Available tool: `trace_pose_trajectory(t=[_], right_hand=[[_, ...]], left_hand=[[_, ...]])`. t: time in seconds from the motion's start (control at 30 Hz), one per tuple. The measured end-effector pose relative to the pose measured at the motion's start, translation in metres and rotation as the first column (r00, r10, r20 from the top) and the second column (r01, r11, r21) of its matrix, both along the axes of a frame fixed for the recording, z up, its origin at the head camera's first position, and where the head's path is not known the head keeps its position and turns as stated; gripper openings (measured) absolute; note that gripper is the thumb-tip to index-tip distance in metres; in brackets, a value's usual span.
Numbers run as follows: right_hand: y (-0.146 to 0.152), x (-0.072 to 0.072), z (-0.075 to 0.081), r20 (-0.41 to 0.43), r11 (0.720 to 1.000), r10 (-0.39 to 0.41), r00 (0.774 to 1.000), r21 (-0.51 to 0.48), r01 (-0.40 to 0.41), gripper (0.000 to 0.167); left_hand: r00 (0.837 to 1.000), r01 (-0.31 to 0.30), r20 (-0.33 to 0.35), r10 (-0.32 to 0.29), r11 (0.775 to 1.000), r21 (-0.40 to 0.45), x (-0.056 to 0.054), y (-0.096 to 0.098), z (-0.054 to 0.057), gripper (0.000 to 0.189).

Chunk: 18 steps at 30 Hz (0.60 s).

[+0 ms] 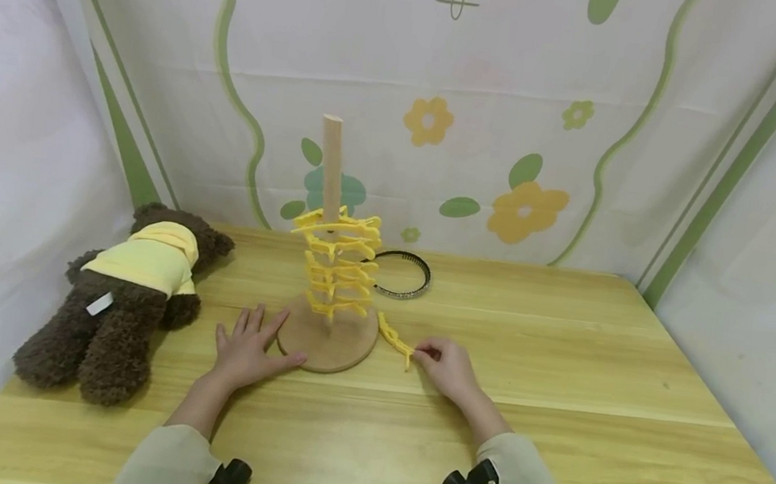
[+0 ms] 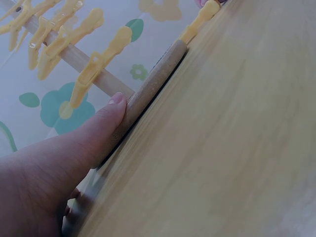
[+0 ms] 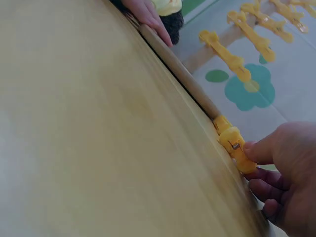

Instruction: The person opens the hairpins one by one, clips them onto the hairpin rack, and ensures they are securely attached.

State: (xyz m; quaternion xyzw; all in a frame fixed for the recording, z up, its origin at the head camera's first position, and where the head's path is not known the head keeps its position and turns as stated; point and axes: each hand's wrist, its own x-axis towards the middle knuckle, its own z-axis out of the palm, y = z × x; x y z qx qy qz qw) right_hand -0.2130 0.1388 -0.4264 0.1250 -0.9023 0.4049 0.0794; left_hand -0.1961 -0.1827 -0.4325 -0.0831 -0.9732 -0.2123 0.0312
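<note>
A round wooden base [image 1: 325, 351] carries an upright wooden post [image 1: 331, 164], with several yellow plastic clothespins [image 1: 344, 267] sticking out from it at different heights. My left hand [image 1: 248, 350] rests at the base's left side, fingers spread and thumb [image 2: 111, 111] on its edge. On the other side, my right hand [image 1: 445, 368] pinches a yellow clothespin [image 3: 236, 148] between thumb and fingertips, and its small metal spring shows. Another yellow clothespin [image 3: 221, 123] lies against the base's right edge, in line with the pinched one.
A brown teddy bear [image 1: 125, 308] in a yellow top lies at the left of the wooden table [image 1: 586, 456]. Behind the post is a black headband [image 1: 426, 274]. A white fabric backdrop [image 1: 382, 42] with printed flowers stands along the table's back edge.
</note>
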Motion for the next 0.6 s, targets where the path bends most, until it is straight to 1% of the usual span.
trace_pose_trajectory(t=[0.1,0.2,0.27,0.3,0.37,0.43,0.5,0.6], right_hand=[[0.008,-0.004,0.0,0.007,1.0,-0.016,1.0,-0.013,0.016,0.005],[0.015,-0.005,0.002,0.018,1.0,-0.013,1.0,-0.018,0.014,0.007],[0.019,-0.005,0.003,0.02,1.0,0.003,1.0,0.019,-0.003,0.016],[0.021,-0.005,0.003,0.019,0.998,0.015,1.0,0.054,-0.016,0.024],[0.022,-0.003,0.003,0.016,0.99,0.038,0.999,0.132,-0.04,0.04],[0.024,-0.002,0.002,0.015,0.979,0.051,0.999,0.195,-0.053,0.05],[0.023,0.0,0.002,0.014,0.973,0.05,0.999,0.224,-0.052,0.052],[0.023,0.001,0.003,0.016,0.978,0.034,0.999,0.208,-0.036,0.047]], left_hand=[[1.0,-0.001,0.0,0.001,1.0,-0.004,0.0,0.0,0.0,0.093],[1.0,-0.003,0.001,0.003,1.0,-0.009,-0.001,0.0,-0.001,0.093],[1.0,-0.002,0.003,0.002,1.0,-0.008,-0.001,0.0,-0.001,0.093],[1.0,-0.002,0.004,0.002,1.0,-0.007,-0.001,0.0,-0.001,0.093],[1.0,-0.002,0.002,0.002,1.0,-0.007,-0.001,0.0,-0.001,0.092],[1.0,0.0,-0.001,0.0,1.0,-0.003,-0.001,0.0,-0.001,0.092],[1.0,0.0,-0.004,0.0,1.0,-0.001,0.0,0.0,-0.001,0.092],[1.0,0.001,-0.005,-0.001,1.0,0.0,0.0,0.0,-0.001,0.092]])
